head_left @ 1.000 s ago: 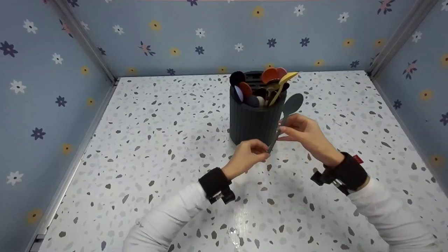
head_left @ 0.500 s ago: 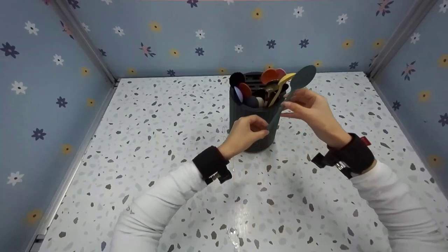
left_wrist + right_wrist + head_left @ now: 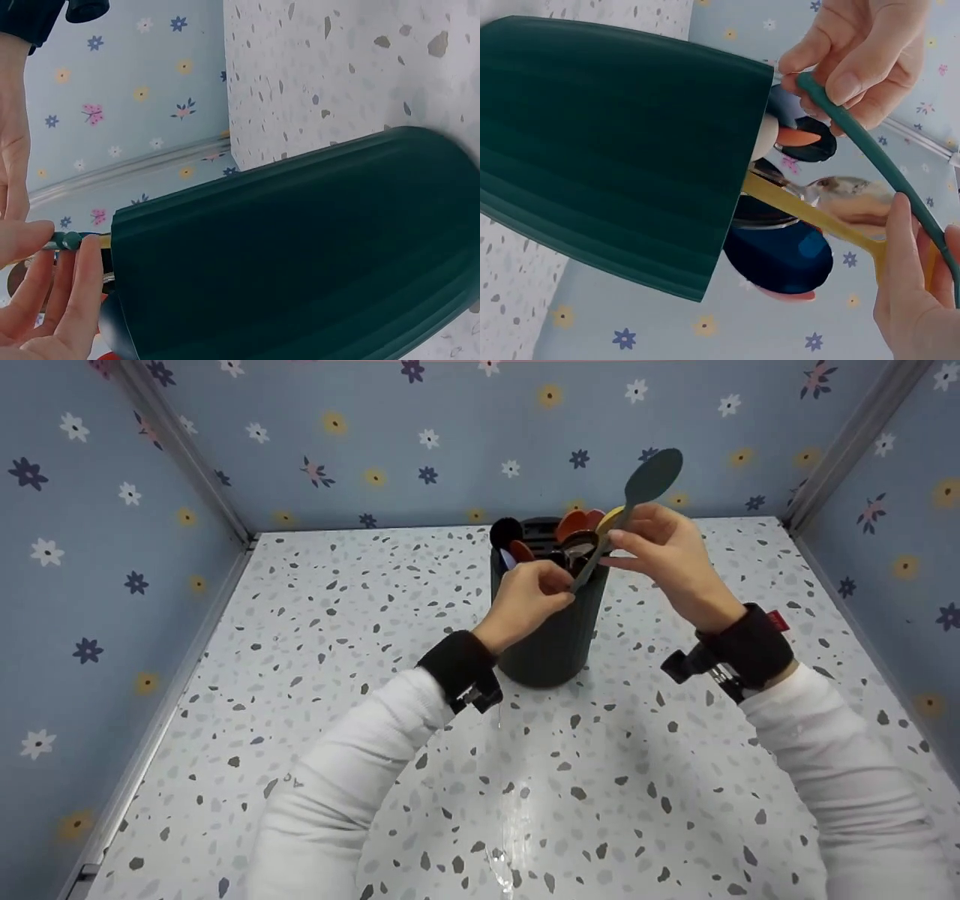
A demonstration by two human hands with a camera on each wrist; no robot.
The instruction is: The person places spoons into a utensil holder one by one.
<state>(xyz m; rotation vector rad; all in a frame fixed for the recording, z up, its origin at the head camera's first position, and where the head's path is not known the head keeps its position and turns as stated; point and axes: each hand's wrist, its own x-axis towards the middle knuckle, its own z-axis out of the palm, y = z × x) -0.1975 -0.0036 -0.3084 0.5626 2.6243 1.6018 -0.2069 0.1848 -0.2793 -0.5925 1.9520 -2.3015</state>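
A dark green spoon [image 3: 654, 477] is held aslant over the front right rim of a ribbed dark green utensil holder [image 3: 546, 649], its bowl up and to the right. My left hand [image 3: 529, 604] pinches the handle's lower end between thumb and fingers, right by the rim. Higher up the handle, just below the bowl, my right hand [image 3: 671, 559] grips it. In the right wrist view the green handle [image 3: 881, 161] runs between both hands, outside the holder's mouth. Behind it a yellow utensil [image 3: 810, 214] and a shiny metal spoon [image 3: 851, 199] stick out of the holder.
More utensils stand in the holder, among them a black spoon [image 3: 506, 534] and an orange one [image 3: 571, 525]. The holder stands on a white speckled table [image 3: 360, 622], near the flowered back wall [image 3: 465, 442]. Similar walls rise at left and right.
Both hands have lifted the green spoon, from beside the holder's lower right side to above its rim. The holder and its other utensils have stayed in place.
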